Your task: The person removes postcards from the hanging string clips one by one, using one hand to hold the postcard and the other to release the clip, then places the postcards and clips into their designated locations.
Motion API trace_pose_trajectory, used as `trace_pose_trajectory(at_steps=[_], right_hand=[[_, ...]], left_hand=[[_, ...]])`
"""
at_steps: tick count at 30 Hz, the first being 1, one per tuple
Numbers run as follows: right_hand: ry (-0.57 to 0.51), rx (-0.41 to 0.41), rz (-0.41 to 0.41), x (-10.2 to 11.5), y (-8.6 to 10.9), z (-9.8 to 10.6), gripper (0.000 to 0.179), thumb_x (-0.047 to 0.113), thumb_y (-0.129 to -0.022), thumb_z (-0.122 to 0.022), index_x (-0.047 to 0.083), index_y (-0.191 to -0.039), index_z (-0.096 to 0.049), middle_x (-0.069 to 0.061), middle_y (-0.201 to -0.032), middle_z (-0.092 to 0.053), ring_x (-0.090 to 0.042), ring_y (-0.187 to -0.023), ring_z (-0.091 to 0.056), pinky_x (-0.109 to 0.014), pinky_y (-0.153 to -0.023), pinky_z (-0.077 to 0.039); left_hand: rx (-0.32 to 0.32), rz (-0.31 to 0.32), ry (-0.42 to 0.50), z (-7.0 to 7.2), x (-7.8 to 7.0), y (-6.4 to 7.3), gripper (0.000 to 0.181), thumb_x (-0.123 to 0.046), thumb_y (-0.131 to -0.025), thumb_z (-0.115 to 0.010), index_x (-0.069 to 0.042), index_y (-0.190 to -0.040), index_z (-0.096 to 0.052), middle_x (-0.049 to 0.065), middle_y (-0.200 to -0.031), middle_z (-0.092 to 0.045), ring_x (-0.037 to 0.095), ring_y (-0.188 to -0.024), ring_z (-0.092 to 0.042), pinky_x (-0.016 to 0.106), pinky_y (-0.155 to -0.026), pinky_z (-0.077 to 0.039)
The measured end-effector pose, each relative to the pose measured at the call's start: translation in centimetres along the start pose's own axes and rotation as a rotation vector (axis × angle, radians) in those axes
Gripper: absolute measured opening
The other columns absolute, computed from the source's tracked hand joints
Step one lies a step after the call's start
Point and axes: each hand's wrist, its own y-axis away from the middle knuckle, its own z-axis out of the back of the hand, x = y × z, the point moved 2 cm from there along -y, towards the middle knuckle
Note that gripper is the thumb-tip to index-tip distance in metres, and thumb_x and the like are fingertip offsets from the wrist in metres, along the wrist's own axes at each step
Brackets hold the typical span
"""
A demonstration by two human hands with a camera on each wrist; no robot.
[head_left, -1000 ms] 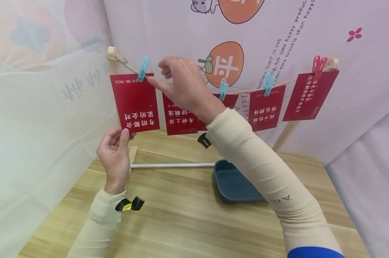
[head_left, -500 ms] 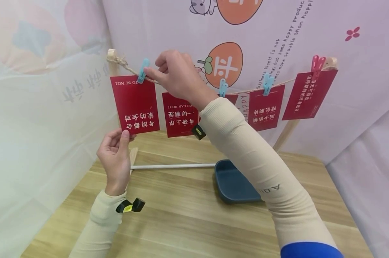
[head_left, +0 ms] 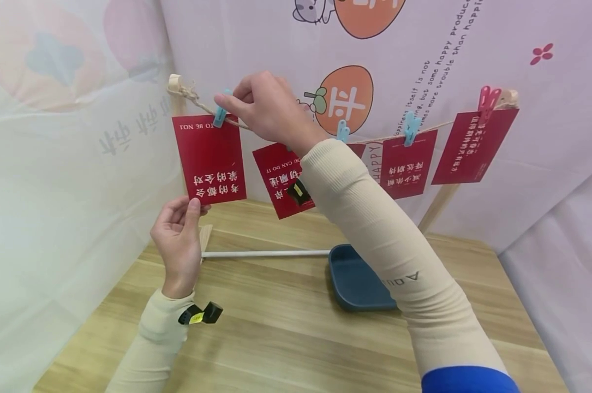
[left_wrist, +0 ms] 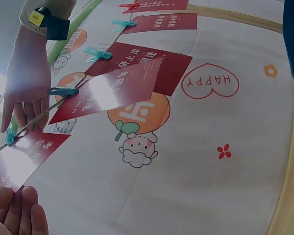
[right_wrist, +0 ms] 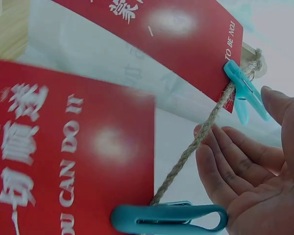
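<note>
My left hand (head_left: 179, 243) pinches the bottom corner of the leftmost red card (head_left: 209, 158) between thumb and fingers. A light-blue clothespin (right_wrist: 244, 90) fastens that card's top edge to the twine (right_wrist: 193, 147). Beside this clothespin is my right hand (head_left: 278, 112), its thumb tip right at the handle end. In the right wrist view its other fingers (right_wrist: 235, 156) stretch loosely behind the twine, apart from the thumb. A second red card (right_wrist: 83, 152), printed YOU CAN DO IT, hangs tilted under another blue clothespin (right_wrist: 169, 219); my right forearm partly covers it in the head view.
More red cards hang farther right, under blue clothespins (head_left: 411, 129) and a pink clothespin (head_left: 488, 102). Wooden posts (head_left: 438, 207) carry the twine. A dark blue tray (head_left: 357, 297) stands on the wooden table (head_left: 276, 338), near a white rod (head_left: 266, 254).
My right hand has shifted slightly up, its thumb going from the clothespin's lower part to its upper end. The second card has swung to a tilt. The left hand keeps its pinch.
</note>
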Motion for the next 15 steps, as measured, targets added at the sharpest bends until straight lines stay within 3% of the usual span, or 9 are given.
trace_pose_trajectory(at_steps=[6, 15], right_hand=[[-0.032, 0.001, -0.003, 0.64, -0.28, -0.19, 0.034, 0.046, -0.105, -0.063, 0.018, -0.105, -0.082, 0.001, -0.109, -0.079, -0.012, -0.1, -0.066, -0.026, -0.083, -0.051], [0.002, -0.029, 0.012, 0.92, -0.53, -0.25, 0.034, 0.046, -0.105, -0.063, 0.017, -0.108, -0.079, 0.0, -0.105, -0.079, -0.012, -0.095, -0.063, -0.025, -0.079, -0.052]], left_hand=[[0.007, 0.004, 0.005, 0.06, 0.04, 0.03, 0.009, -0.005, -0.101, -0.069, 0.0, -0.108, -0.071, 0.005, -0.094, -0.077, 0.013, -0.085, -0.075, 0.022, -0.084, -0.063], [0.007, 0.005, 0.007, -0.07, -0.08, -0.01, 0.008, -0.005, -0.101, -0.07, 0.0, -0.108, -0.071, 0.005, -0.093, -0.077, 0.013, -0.084, -0.074, 0.022, -0.084, -0.063]])
